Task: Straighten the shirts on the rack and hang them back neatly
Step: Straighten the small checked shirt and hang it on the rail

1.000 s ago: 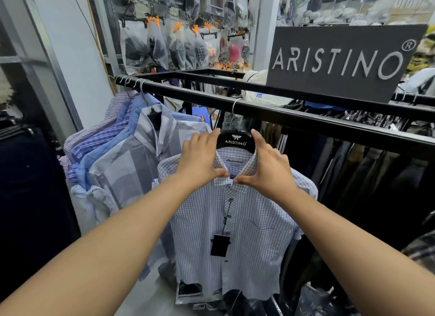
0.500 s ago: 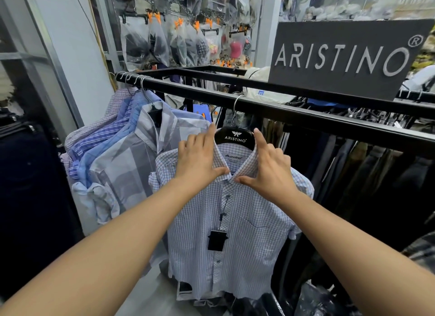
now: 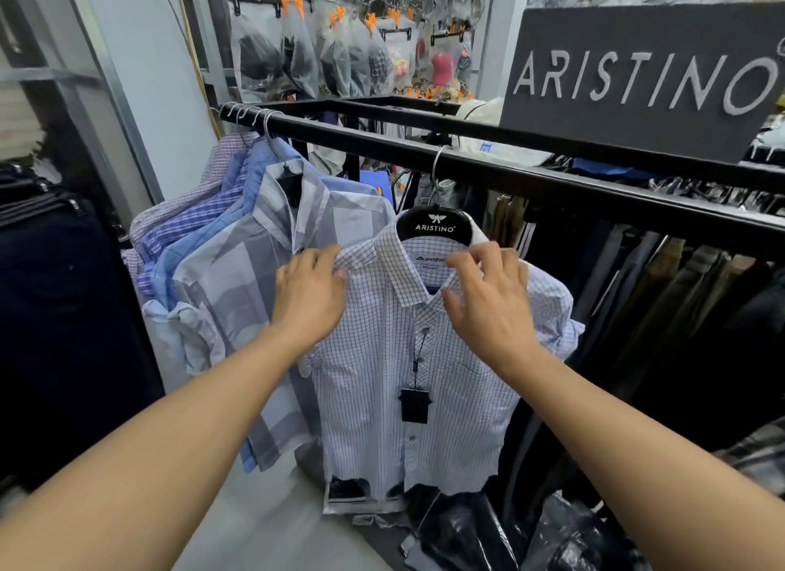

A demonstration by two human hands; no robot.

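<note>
Head view: a white short-sleeved shirt with a fine blue check [image 3: 424,379] hangs on a black plastic hanger printed with a white brand name [image 3: 434,226], whose steel hook sits over the black metal rack rail [image 3: 552,179]. The left hand [image 3: 310,294] lies on the shirt's left shoulder seam, fingers curled over the fabric beside the collar; its grip looks loosely closed on the cloth. The right hand [image 3: 488,302] has its fingertips [image 3: 456,264] pinching the right collar wing, so that grip is closed on the collar. A black paper swing tag [image 3: 414,405] dangles from the placket on a cord.

Just to the left hangs a grey-and-white block-check shirt [image 3: 263,281], touching the white one, with blue and lilac checked shirts [image 3: 199,230] bunched behind it.

Risks, as I judge them: an uneven tug on the collar could slide the shirt sideways off the hanger shoulder, or unhook it from the rail; the cord could snag a finger.

Containers: clear plastic bags [image 3: 297,52] clipped on the wall behind hold dark folded garments; exact contents cannot be told.
</note>
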